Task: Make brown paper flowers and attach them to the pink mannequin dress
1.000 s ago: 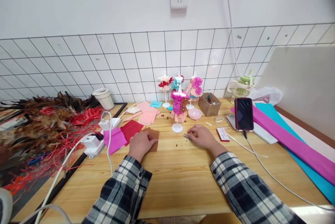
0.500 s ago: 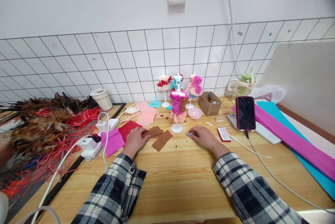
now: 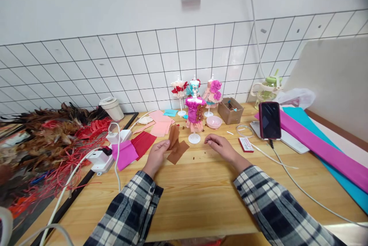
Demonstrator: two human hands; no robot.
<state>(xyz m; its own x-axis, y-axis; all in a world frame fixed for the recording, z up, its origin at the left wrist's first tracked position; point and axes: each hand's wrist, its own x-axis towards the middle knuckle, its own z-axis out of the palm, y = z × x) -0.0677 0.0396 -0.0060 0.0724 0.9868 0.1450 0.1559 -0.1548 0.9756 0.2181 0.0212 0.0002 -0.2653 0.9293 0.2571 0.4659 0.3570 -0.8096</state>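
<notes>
My left hand (image 3: 156, 157) is closed, with thumb and fingers pinching a piece of brown crepe paper (image 3: 173, 137) raised from the table. A second brown paper piece (image 3: 178, 153) lies flat under and beside it. My right hand (image 3: 221, 146) rests near the table, its fingers curled toward the left; whatever is in them, if anything, is hidden. Between the hands and a little beyond stands a small white mannequin (image 3: 195, 117) in a magenta paper dress with brown trim, on a round white base. Behind it, more mannequins (image 3: 211, 94) wear paper dresses.
Magenta paper (image 3: 125, 155), red paper (image 3: 143, 143) and pink sheets (image 3: 161, 125) lie left. Feathers (image 3: 54, 131) and power strips (image 3: 100, 160) are farther left. A pink bowl (image 3: 214, 122), cardboard box (image 3: 230, 112), phone (image 3: 269, 120), red-and-white box (image 3: 245, 145) and cables stand right.
My left hand has lifted the brown paper from lying flat to upright. The silver tool tip that stuck out of my right hand no longer shows, and its fingers have turned.
</notes>
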